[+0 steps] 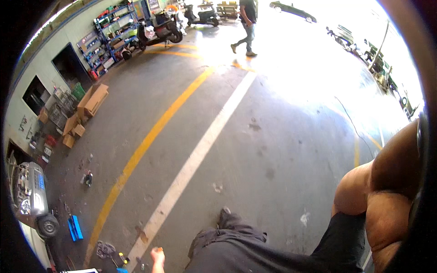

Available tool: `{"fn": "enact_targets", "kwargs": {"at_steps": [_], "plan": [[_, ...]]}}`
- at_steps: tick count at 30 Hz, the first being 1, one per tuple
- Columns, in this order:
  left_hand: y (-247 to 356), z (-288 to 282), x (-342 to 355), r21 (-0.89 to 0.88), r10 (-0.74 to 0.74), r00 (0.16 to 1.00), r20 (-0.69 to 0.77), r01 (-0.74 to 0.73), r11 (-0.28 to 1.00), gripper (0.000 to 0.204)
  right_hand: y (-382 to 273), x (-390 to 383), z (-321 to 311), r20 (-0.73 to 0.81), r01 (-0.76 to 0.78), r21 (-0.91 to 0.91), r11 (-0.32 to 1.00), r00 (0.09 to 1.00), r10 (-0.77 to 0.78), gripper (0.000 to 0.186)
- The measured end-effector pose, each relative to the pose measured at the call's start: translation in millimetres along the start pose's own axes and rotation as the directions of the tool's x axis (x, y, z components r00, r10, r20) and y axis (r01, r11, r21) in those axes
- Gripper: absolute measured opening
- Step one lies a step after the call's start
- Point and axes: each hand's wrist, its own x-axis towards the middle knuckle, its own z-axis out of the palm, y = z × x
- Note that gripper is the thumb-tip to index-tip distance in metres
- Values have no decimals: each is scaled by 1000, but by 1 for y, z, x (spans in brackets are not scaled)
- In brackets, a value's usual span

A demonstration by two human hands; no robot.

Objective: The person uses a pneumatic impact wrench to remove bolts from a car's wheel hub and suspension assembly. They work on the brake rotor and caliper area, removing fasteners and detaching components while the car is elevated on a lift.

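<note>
My left hand (158, 256) hangs low beside my dark trousers (236, 252), over the white floor line (195, 164). Its fingers look curled in, and no object shows in them. My right arm (389, 207) is bent sharply and raised at the right rim of the head view. The right hand itself lies outside the picture. One of my shoes (225, 211) points ahead on the grey floor.
At left stand a silver car (34, 195), a blue tool tray (75, 227) and cardboard boxes (93, 100). Scooters (161, 32) and blue shelves (109, 36) line the back. A person (249, 27) walks ahead. A cable (350, 119) lies at right.
</note>
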Motion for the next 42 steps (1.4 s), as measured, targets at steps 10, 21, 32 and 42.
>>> {"fn": "enact_targets", "kwargs": {"at_steps": [10, 21, 32, 42], "plan": [[247, 119, 132, 60, -144, 988, -46, 147, 987, 27, 404, -23, -46, 83, 88, -57, 994, 993, -83, 35], [864, 166, 412, 41, 310, 949, 55, -312, 949, 33, 778, -129, -124, -18, -148, -202, 968, 989, 147, 36], [1308, 371, 543, -180, 540, 800, 260, -510, 841, 26, 1223, -229, -213, -116, -162, -273, 948, 984, 134, 36], [1436, 529, 648, -27, -190, 960, 206, 200, 979, 34, 1691, -474, -105, -401, -976, 194, 102, 16, 916, 20]]}}
